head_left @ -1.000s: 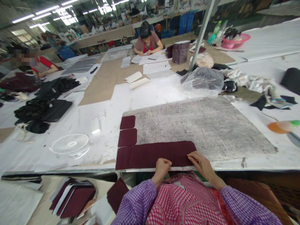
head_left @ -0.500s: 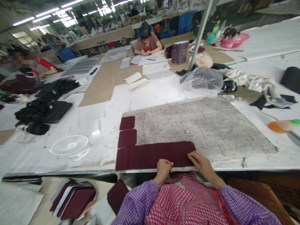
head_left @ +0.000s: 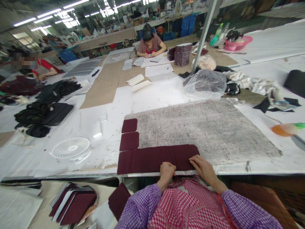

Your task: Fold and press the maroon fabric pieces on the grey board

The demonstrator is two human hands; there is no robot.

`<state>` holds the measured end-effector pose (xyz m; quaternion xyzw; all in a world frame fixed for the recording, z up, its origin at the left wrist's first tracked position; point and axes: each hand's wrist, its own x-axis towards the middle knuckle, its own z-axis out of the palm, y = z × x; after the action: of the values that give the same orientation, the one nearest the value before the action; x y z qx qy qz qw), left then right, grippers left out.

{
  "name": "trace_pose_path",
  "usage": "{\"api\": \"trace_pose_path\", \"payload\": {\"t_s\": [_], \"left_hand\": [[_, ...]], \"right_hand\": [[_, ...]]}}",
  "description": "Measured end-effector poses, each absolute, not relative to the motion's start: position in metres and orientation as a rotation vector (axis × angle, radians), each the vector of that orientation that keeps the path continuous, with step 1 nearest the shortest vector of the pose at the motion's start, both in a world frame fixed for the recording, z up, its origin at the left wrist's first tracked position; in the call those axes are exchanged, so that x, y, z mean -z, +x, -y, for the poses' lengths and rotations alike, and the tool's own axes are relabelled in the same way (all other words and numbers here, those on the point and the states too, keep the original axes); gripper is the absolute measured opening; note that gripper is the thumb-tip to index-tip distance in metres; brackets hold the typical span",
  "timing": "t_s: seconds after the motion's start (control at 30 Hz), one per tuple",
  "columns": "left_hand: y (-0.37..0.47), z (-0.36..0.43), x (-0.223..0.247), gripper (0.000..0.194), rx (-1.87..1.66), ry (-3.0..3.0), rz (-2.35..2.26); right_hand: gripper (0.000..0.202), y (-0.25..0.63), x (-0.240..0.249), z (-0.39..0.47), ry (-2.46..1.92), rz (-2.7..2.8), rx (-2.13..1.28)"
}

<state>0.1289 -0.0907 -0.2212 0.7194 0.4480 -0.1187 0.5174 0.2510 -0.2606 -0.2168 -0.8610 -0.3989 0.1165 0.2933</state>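
A row of overlapping maroon pieces [head_left: 152,159] lies along the front edge of a scratched grey board [head_left: 209,127]. My left hand [head_left: 167,171] is closed at the near edge of the row, its fingers curled; what they hold, if anything, is hidden. Farther right, my right hand [head_left: 202,167] rests its bunched fingertips on the right end of the row, and anything between them is too small to make out. Two smaller maroon pieces, one [head_left: 129,141] nearer and one [head_left: 129,125] farther, lie at the board's left edge.
Below the table edge at left are stacked maroon and white pieces [head_left: 77,205]. A white fan [head_left: 71,148] lies left of the board. Behind it are a plastic bag [head_left: 206,83] and a metal post [head_left: 203,35]. Two people sit across the table.
My right hand has shifted very slightly left along the maroon row. My left hand stays almost in place, still closed.
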Motion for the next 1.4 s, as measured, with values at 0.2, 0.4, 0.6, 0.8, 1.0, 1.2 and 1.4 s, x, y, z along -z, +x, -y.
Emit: {"api": "trace_pose_path", "payload": {"t_s": [0.2,0.4,0.6,0.8,1.0,1.2,1.4], "left_hand": [[0.130,0.090,0.213,0.017,0.313,1.798,-1.069],[0.134,0.082,0.207,0.021,0.225,1.839,-1.051],[0.152,0.077,0.213,0.030,0.200,1.745,-1.013],[0.166,0.076,0.216,0.027,0.222,1.767,-1.080],[0.170,0.077,0.209,0.024,0.264,1.784,-1.133],[0.169,0.082,0.197,0.022,0.265,1.830,-1.161],[0.171,0.087,0.200,0.021,0.272,1.833,-1.156]], "right_hand": [[0.024,0.250,0.214,0.257,-2.315,1.085,-0.303],[0.023,0.250,0.212,0.258,-2.311,1.032,-0.278],[0.022,0.251,0.210,0.258,-2.308,0.981,-0.253],[0.022,0.252,0.210,0.255,-2.293,0.986,-0.245],[0.021,0.253,0.212,0.255,-2.285,0.988,-0.251],[0.021,0.255,0.214,0.255,-2.291,0.975,-0.256],[0.021,0.257,0.214,0.257,-2.300,0.953,-0.238]]}}
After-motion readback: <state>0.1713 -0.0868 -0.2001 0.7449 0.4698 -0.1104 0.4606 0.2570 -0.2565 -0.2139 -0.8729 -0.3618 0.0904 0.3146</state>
